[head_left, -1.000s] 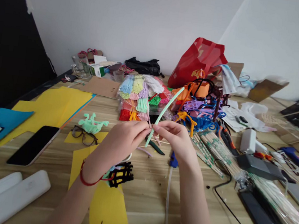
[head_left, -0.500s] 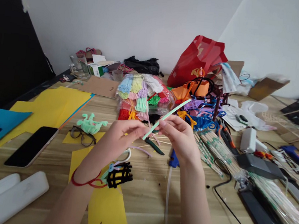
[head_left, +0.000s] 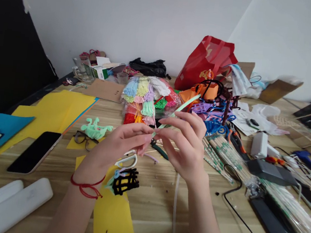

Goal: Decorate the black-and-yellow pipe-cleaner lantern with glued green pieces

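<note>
Both hands pinch a pale green pipe cleaner [head_left: 187,103] that slants up to the right above the table. The fingertips of my left hand [head_left: 126,139] hold its lower end, with a red cord round that wrist. My right hand [head_left: 184,142] grips it just above, thumb and index finger close to the left fingertips, the other fingers raised. Below the left hand, a black lattice of pipe cleaners [head_left: 126,181] lies on yellow paper [head_left: 114,221]. White-handled scissors [head_left: 128,161] are partly covered by that hand. A mint green pipe-cleaner figure [head_left: 95,129] rests to the left.
Bundles of coloured pipe cleaners [head_left: 148,96] lie behind the hands, near a red bag [head_left: 207,62]. To the right are packed wooden sticks [head_left: 229,159], pliers [head_left: 236,141] and a black cable [head_left: 241,217]. A phone [head_left: 34,152] and glasses [head_left: 86,141] lie left.
My right hand has slid down the pipe cleaner towards the left fingertips and turned, its back now facing more towards me. The left hand has shifted slightly.
</note>
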{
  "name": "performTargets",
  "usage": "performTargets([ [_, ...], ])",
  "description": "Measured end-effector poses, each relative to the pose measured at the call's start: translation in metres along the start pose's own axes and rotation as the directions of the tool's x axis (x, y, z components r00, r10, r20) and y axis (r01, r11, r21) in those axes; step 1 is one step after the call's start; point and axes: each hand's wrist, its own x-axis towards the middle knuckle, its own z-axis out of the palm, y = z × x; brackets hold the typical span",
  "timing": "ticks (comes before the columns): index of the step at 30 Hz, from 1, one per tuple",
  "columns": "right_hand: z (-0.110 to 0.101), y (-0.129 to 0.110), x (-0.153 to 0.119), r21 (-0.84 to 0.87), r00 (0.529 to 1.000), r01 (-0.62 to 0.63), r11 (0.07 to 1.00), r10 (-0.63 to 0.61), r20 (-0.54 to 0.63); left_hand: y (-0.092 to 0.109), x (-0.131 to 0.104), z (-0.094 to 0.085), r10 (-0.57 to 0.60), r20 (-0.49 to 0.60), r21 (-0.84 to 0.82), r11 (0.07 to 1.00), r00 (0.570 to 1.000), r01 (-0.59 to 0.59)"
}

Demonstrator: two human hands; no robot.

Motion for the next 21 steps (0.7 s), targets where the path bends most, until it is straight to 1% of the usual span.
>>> performTargets([
  [2, 0.000, 0.002, 0.000, 0.098, 1.000, 0.007, 0.995, -0.006, -0.009, 0.001, -0.002, 0.000, -0.011, 0.019, -0.068, 0.998, 1.000, 0.013],
  [4, 0.001, 0.003, 0.000, 0.190, 0.999, 0.000, 0.982, 0.009, -0.046, 0.001, -0.003, 0.001, -0.035, 0.033, -0.102, 0.994, 0.999, 0.038],
  [6, 0.002, 0.002, -0.001, 0.230, 0.996, -0.020, 0.973, 0.039, -0.077, 0.001, -0.004, 0.001, -0.056, 0.046, -0.122, 0.991, 0.997, 0.061],
  [9, 0.003, -0.001, -0.001, 0.228, 0.987, -0.093, 0.969, 0.120, -0.108, 0.000, -0.003, 0.004, -0.057, 0.057, -0.149, 0.987, 0.997, 0.065],
  [12, 0.007, -0.008, -0.001, 0.288, 0.961, -0.200, 0.936, 0.245, -0.128, 0.001, 0.000, 0.010, 0.010, 0.007, -0.178, 0.984, 1.000, -0.008],
  [14, 0.010, -0.013, -0.002, 0.377, 0.934, -0.291, 0.879, 0.347, -0.089, 0.001, 0.002, 0.014, 0.056, -0.062, -0.209, 0.976, 0.996, -0.068],
  [17, 0.016, -0.021, -0.003, 0.528, 0.885, -0.402, 0.748, 0.464, 0.016, -0.002, 0.005, 0.019, 0.113, -0.174, -0.212, 0.966, 0.978, -0.149],
  [19, 0.019, -0.025, -0.004, 0.601, 0.855, -0.448, 0.662, 0.514, 0.072, -0.004, 0.005, 0.020, 0.164, -0.249, -0.131, 0.971, 0.954, -0.201],
  [21, 0.020, -0.026, -0.004, 0.648, 0.825, -0.483, 0.589, 0.554, 0.113, -0.006, 0.002, 0.021, 0.212, -0.298, -0.006, 0.975, 0.931, -0.224],
])
